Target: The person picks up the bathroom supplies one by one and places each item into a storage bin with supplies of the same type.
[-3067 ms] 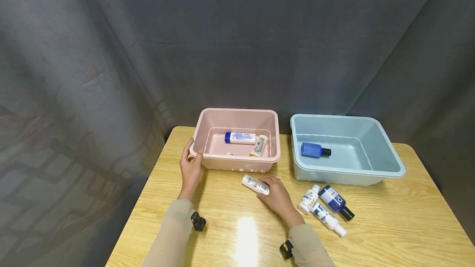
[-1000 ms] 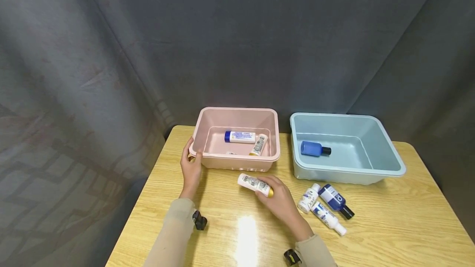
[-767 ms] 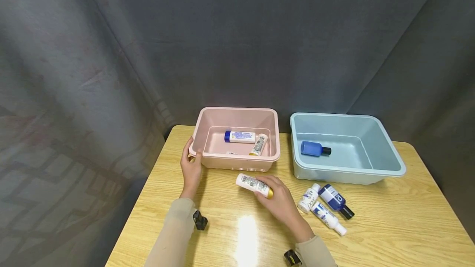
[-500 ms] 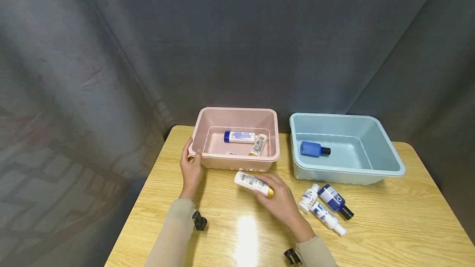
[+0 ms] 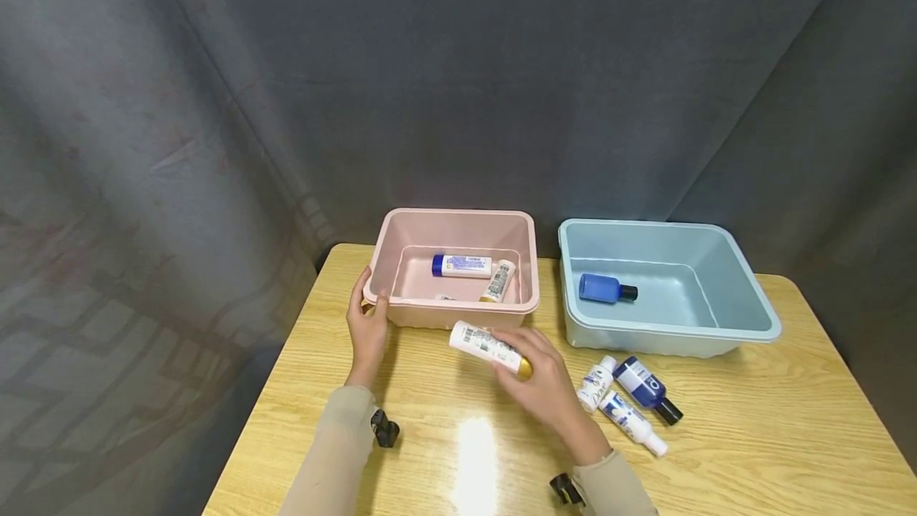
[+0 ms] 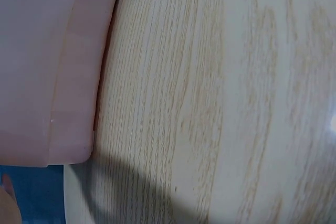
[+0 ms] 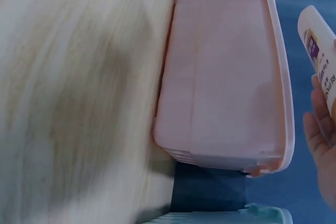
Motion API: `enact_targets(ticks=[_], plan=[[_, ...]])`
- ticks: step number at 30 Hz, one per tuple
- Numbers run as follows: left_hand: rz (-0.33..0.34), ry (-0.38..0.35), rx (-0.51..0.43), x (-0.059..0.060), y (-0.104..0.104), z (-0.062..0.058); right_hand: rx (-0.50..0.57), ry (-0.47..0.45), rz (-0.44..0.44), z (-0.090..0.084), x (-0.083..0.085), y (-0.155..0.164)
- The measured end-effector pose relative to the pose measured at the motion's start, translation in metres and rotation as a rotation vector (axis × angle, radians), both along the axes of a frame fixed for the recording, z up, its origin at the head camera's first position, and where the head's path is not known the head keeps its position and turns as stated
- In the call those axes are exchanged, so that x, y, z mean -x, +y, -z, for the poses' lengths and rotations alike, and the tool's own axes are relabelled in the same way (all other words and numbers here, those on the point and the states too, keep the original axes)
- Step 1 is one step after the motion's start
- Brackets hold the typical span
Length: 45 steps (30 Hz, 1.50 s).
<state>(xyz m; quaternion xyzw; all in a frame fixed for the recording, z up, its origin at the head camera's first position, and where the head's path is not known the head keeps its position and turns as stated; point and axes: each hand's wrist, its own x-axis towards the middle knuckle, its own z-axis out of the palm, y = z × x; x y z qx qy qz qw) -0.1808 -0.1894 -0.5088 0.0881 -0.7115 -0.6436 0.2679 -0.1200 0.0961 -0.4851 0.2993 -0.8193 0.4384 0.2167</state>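
Gold-capped white bottle (image 5: 481,342) now higher above bench (image 5: 423,412), right grip (image 5: 542,385) pinching it; left grip (image 5: 368,331) holds pink bin (image 5: 430,315) by one corner. Probably mid-carry; exact clearance unclear.

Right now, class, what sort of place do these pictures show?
Probably a staged tabletop workspace: a grey curtain hangs behind a wood-grained table bearing a pink bin and a blue bin.

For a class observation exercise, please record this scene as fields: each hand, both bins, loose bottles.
Left hand: grips near-left corner of pink bin
Right hand: holds white gold-ended bottle above table
In pink bin: blue-capped tube, second gold-ended bottle, one mostly hidden item
In light blue bin: blue bottle with black cap
Loose on table: two white bottles, one dark blue bottle
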Motion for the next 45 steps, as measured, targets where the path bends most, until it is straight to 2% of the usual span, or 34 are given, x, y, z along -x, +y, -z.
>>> enact_targets(ticks=[5,12,31,45], plan=[[0.011,-0.006,0.019,-0.013,0.008,-0.025,0.008,0.029,-0.005,-0.007,0.004,0.000],[0.014,-0.005,0.010,-0.014,0.008,-0.026,0.024,0.001,-0.018,-0.018,0.009,-0.003],[0.008,0.007,0.015,-0.013,0.008,-0.026,0.010,0.061,-0.029,-0.034,0.025,-0.017],[0.018,0.006,0.011,-0.013,0.007,-0.024,-0.031,-0.063,0.059,-0.046,0.036,-0.021]])
